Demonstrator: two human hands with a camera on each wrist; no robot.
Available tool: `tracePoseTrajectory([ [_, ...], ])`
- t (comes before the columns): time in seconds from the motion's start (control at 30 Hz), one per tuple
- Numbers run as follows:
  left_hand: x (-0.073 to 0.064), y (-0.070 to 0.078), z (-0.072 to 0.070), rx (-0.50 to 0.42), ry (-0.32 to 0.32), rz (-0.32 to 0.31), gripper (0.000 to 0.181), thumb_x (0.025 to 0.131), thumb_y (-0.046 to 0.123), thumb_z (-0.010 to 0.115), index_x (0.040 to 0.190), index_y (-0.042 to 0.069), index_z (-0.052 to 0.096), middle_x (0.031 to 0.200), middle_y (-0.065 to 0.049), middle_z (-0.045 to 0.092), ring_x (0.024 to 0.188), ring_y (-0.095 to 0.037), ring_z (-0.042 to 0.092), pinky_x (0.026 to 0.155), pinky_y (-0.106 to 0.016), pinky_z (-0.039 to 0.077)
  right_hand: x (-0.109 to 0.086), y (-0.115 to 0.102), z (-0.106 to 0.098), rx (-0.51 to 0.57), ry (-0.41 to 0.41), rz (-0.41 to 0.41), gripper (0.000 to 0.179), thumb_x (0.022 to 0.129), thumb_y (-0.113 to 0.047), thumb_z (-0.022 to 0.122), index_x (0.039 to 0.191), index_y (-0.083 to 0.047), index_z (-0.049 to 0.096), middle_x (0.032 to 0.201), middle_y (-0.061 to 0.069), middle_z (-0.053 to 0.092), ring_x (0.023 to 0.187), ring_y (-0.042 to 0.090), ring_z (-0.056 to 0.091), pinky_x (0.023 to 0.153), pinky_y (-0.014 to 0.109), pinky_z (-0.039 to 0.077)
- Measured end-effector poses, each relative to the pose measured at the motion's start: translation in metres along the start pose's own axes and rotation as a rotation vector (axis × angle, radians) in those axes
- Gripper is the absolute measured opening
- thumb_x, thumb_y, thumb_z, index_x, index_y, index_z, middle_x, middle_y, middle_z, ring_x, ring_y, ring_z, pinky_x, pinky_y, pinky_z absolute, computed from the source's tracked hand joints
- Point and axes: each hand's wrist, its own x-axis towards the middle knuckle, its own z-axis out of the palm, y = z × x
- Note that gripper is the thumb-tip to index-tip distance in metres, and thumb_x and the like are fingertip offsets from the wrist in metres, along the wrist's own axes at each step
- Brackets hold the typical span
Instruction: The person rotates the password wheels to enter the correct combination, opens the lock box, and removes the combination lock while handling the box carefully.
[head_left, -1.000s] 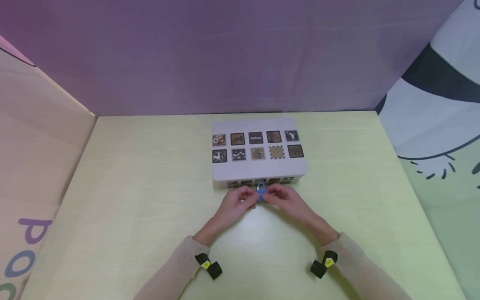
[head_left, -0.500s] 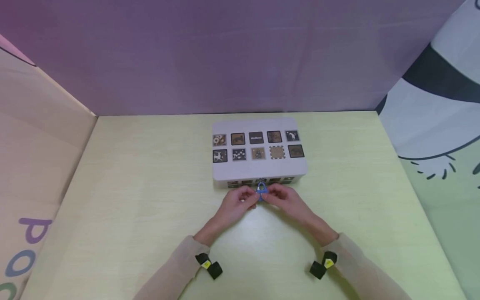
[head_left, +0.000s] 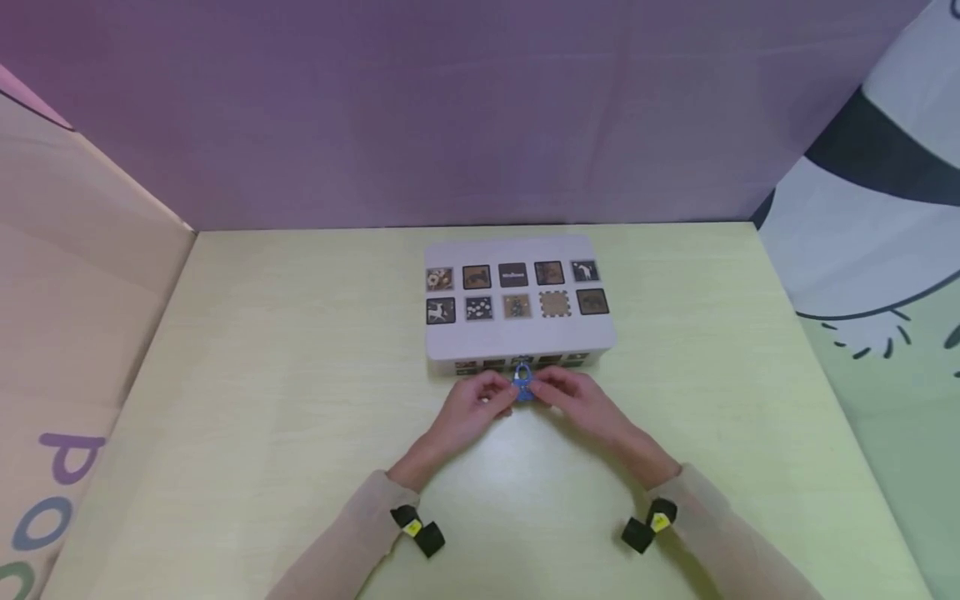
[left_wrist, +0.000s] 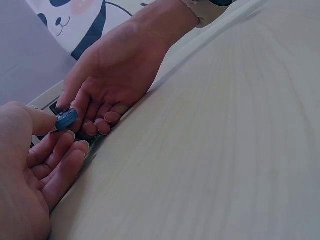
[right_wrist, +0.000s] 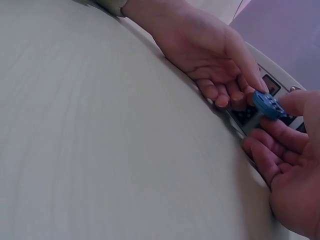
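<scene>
A small blue combination padlock [head_left: 523,385] with a silver shackle sits at the middle of the box's front side in the head view. Dark dials show on the blue padlock body [right_wrist: 267,106] in the right wrist view. My left hand [head_left: 471,407] pinches the padlock's left side between thumb and index finger. From the other side my right hand [head_left: 583,402] pinches it the same way, the other fingers loosely curled. The white box [head_left: 517,337], printed with small square pictures, stands lid down behind both hands. Whether the shackle is locked is too small to tell.
The pale wooden table [head_left: 300,375] extends around the box and the forearms. A purple cloth wall [head_left: 480,117] rises behind it, with printed panels at left and right. Black wrist cameras [head_left: 429,539] are strapped over both sleeves.
My right thumb has shifted slightly to the right on the padlock, so more of its blue body shows. The left hand and the box have stayed in place.
</scene>
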Motion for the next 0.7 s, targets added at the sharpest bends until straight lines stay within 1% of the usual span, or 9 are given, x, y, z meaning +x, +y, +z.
tracePoseTrajectory([
  [0.13, -0.0005, -0.0001, -0.0003, -0.008, -0.002, 0.002, 0.025, 0.103, 0.023, 0.064, 0.109, -0.001, 0.068, 0.094, -0.013, 0.072, 0.082, -0.016, 0.066, 0.075, -0.027, 0.059, -0.0003, 0.0023, -0.0048, 0.018, -0.048, -0.027, 0.026, 0.106, -0.02, 0.057, 0.12, 0.0, 0.066, 0.115, 0.013, 0.07, 0.109, 0.025, 0.065, 0.1, 0.035, 0.052],
  [0.27, -0.0007, -0.0002, -0.0001, -0.024, -0.001, 0.002, 0.025, 0.103, 0.022, 0.064, 0.109, -0.001, 0.068, 0.094, -0.014, 0.072, 0.082, -0.016, 0.066, 0.075, -0.027, 0.059, -0.0016, 0.0038, -0.0075, 0.003, -0.081, -0.066, 0.02, 0.104, -0.017, 0.061, 0.112, -0.001, 0.07, 0.119, 0.013, 0.068, 0.114, 0.027, 0.061, 0.103, 0.039, 0.049],
  [0.37, -0.001, 0.0003, 0.0001, -0.029, 0.0, 0.0, 0.025, 0.103, 0.022, 0.064, 0.109, -0.002, 0.067, 0.094, -0.014, 0.071, 0.082, -0.016, 0.065, 0.074, -0.027, 0.059, -0.0023, 0.0045, -0.0083, -0.021, -0.091, -0.08, 0.018, 0.102, -0.016, 0.063, 0.109, -0.003, 0.073, 0.124, 0.013, 0.066, 0.118, 0.028, 0.058, 0.106, 0.045, 0.046],
  [0.5, -0.001, 0.0004, 0.0, -0.024, 0.0, -0.003, 0.025, 0.103, 0.023, 0.064, 0.109, -0.001, 0.068, 0.094, -0.013, 0.071, 0.082, -0.016, 0.065, 0.075, -0.028, 0.059, -0.0028, 0.0038, -0.0084, -0.031, -0.097, -0.074, 0.018, 0.102, -0.016, 0.064, 0.111, -0.004, 0.073, 0.126, 0.013, 0.065, 0.121, 0.028, 0.057, 0.108, 0.047, 0.046],
  [0.63, -0.0008, 0.0, -0.0001, -0.021, -0.004, -0.003, 0.024, 0.103, 0.022, 0.064, 0.108, -0.001, 0.068, 0.094, -0.013, 0.072, 0.082, -0.016, 0.065, 0.076, -0.028, 0.06, -0.0029, 0.0023, -0.008, -0.039, -0.094, -0.067, 0.02, 0.102, -0.017, 0.064, 0.114, -0.004, 0.073, 0.125, 0.013, 0.066, 0.119, 0.027, 0.058, 0.106, 0.044, 0.048],
  [0.7, -0.001, 0.0001, -0.0005, -0.035, -0.012, 0.0, 0.023, 0.103, 0.019, 0.063, 0.108, -0.002, 0.067, 0.094, -0.014, 0.071, 0.082, -0.016, 0.066, 0.077, -0.027, 0.06, -0.0029, 0.0021, -0.0079, -0.045, -0.092, -0.067, 0.021, 0.102, -0.017, 0.064, 0.115, -0.004, 0.073, 0.124, 0.012, 0.066, 0.117, 0.027, 0.058, 0.105, 0.041, 0.049],
])
